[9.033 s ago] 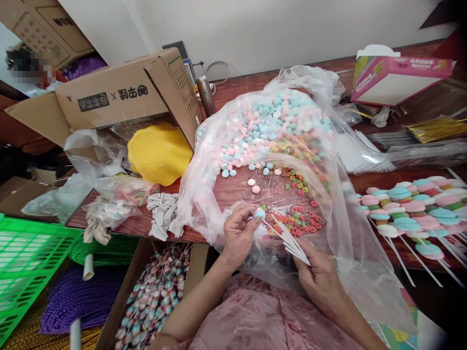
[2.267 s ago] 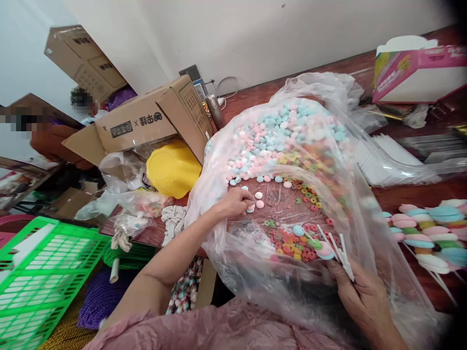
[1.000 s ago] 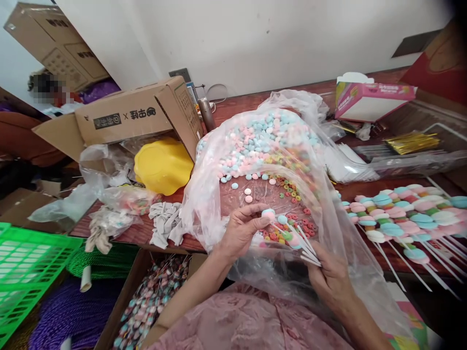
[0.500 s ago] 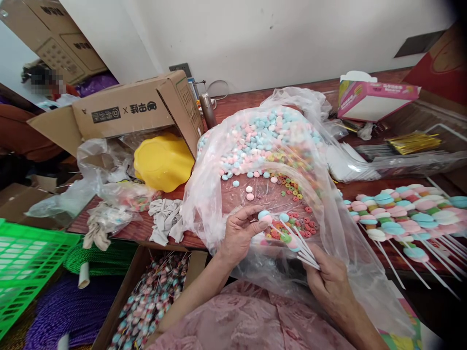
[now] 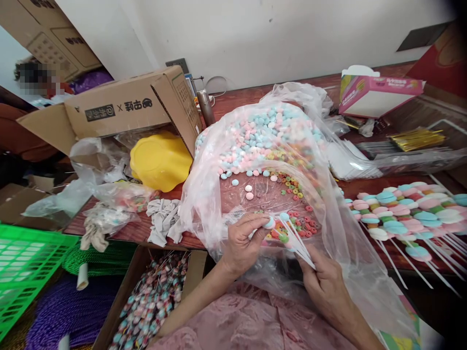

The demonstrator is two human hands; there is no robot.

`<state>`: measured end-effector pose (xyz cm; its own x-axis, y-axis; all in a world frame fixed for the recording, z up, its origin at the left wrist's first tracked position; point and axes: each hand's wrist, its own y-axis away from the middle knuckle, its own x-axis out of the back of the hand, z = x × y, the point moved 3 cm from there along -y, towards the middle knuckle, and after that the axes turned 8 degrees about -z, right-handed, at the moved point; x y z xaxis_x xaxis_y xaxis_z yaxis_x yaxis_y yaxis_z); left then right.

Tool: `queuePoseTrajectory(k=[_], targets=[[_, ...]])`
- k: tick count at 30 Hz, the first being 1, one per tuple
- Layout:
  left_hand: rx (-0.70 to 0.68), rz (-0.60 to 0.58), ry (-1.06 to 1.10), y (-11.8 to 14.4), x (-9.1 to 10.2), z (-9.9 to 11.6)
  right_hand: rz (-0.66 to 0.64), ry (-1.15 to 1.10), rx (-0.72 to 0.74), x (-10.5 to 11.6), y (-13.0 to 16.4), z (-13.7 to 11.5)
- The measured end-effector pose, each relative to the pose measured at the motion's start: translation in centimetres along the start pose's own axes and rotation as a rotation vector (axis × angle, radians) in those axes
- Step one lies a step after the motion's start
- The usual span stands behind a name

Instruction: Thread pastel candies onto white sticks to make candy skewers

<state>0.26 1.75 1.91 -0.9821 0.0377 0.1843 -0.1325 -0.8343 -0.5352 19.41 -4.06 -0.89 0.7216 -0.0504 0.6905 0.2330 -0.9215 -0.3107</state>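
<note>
In right grip [image 5: 324, 278], sticks [image 5: 302, 251] apparently forward-left

Candy [image 5: 270, 223] partly behind left hand [image 5: 243, 243]

Crinkly see-thru plas. bag [image 5: 199, 206], matt candies [image 5: 249, 196], smooth sticks [image 5: 301, 247], semi-gloss wood-look tbl [image 5: 233, 100]

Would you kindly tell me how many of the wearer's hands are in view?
2: the left hand at centre, pinching a blue-topped candy; the right hand beside it, gripping white sticks.
</note>
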Motion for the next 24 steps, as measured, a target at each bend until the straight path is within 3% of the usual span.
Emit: queuePoseTrajectory(k=[5,14,19,24], targets=[[-0.031,0.009,-0.028,0.5,-0.3,0.0,0.006,-0.124,-0.05,-0.5,0.1,-0.1],[0.183,0.129,0.23,0.8,-1.6,-1.2,0.075,-0.396,-0.17,-1.9,0.8,0.1],[0.101,0.134,0.177,-0.2,-1.2,-1.1,0.057,-0.437,-0.181,-2.3,0.8,0.0],[0.016,0.04,0.034,-0.3,-1.2,-0.6,0.06,-0.426,-0.183,-2.4,0.7,0.3]])
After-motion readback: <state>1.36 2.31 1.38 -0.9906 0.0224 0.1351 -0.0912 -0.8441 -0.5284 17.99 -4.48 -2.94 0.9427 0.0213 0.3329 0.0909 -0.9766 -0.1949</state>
